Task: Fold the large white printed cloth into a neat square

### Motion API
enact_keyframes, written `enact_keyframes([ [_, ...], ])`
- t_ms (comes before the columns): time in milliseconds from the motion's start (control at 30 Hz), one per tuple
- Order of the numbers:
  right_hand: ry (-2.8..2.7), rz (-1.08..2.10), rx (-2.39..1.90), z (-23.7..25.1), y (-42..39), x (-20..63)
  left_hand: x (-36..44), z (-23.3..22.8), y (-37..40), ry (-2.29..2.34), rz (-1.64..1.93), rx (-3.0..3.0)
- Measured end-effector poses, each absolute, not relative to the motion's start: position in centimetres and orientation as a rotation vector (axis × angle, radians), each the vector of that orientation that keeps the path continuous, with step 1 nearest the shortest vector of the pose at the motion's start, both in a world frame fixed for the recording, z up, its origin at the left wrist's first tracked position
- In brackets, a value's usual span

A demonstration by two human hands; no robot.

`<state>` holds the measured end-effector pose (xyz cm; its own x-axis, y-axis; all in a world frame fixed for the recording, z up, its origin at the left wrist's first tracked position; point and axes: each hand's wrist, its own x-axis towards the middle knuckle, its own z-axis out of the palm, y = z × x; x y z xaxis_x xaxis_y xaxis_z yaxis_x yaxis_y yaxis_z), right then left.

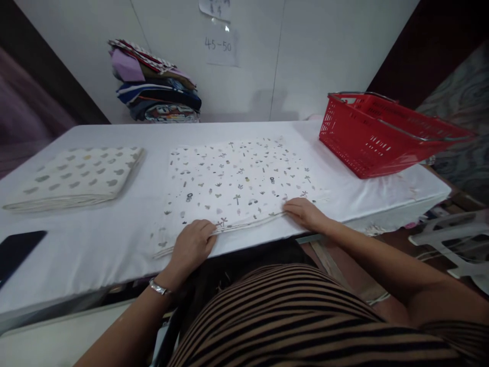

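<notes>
Left hand [193,242] and right hand [305,211] pinch the near edge of the white printed folded cloth [237,178], 6 o'clock. Risk: uneven pull skews layers.

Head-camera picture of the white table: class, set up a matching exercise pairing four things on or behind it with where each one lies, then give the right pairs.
Things:
1. red plastic shopping basket
2. folded white cloth with grey blotches
3. black flat phone
4. stack of folded coloured fabrics

Places:
A. near left edge of the white table
B. against the back wall
C. far right of the table
D. left part of the table, beyond the phone

Pairs: 1-C, 2-D, 3-A, 4-B
</notes>
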<state>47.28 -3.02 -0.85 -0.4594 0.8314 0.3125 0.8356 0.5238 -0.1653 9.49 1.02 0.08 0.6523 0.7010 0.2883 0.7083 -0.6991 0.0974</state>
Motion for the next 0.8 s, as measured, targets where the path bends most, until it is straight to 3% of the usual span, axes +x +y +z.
enact_keyframes([
  [800, -2.73, -0.129, -1.264, -0.1, -2.0, 48.0, 9.2, 0.2, 0.8, -1.276, -0.44, -2.834],
])
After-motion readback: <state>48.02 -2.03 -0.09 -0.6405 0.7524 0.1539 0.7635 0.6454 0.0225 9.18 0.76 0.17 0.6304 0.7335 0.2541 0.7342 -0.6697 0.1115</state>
